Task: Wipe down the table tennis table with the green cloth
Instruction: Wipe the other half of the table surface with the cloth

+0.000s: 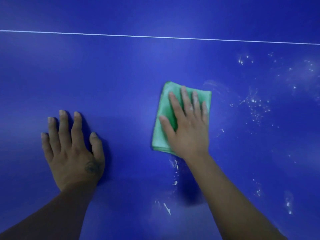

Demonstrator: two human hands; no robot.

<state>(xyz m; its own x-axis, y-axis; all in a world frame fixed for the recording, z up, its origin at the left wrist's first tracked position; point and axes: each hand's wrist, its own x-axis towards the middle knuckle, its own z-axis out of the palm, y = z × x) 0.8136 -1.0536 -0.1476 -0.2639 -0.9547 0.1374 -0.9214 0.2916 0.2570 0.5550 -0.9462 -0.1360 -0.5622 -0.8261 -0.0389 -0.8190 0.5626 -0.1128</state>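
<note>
The right hand (187, 129) lies flat, fingers straight, pressing the folded green microfibre cloth (162, 135) onto the glossy blue table-tennis counter (121, 66) near the middle of the view, palm over the cloth's lower right part. The left hand (72, 149) rests open with fingers spread on bare surface well to the left, holding nothing; it looks like a brace. White specks and smears (256, 104) scatter to the right of the cloth and below it, so the stroke should probably run that way with even palm pressure and overlapping passes, the fold lying flat. A thin white line (155, 37) crosses farther out. Residue may only be pushed about unless a clean face is turned.
</note>
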